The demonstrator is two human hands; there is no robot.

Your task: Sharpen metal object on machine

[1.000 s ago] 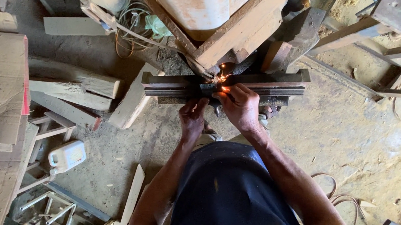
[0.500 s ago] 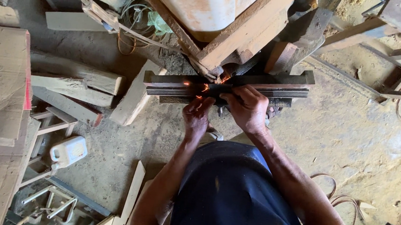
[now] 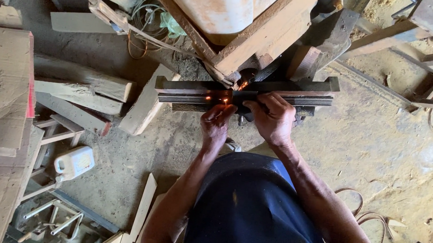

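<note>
Both hands sit just above the middle of the frame, pressed side by side onto a long dark metal bar (image 3: 278,98) that runs straight across the picture from left to right. The left hand (image 3: 216,125) lies with its fingers curled over the near edge of the bar, right beside a small scatter of orange sparks (image 3: 220,97); the right hand (image 3: 272,119) grips the bar just to the right of it, thumb toward the centre, fingers wrapped over the top. The two hands are nearly touching, each closed on the bar and not on one another. The bar's long axis is horizontal in the frame, crosswise to the forearms, and it reaches further out on the right of the hands than on the left. It rests on a second flat dark piece (image 3: 188,85) of similar length lying just above it. The sparks fall at the left hand's fingertips, so that hand is the nearer to the point of contact. Directly above, toward the top centre, stands a rusty machine frame with angled timbers (image 3: 262,34). At the left edge lie stacked wooden planks (image 3: 78,80), and a white plastic jug (image 3: 75,161) sits on the dusty concrete floor (image 3: 375,146) at lower left.
</note>
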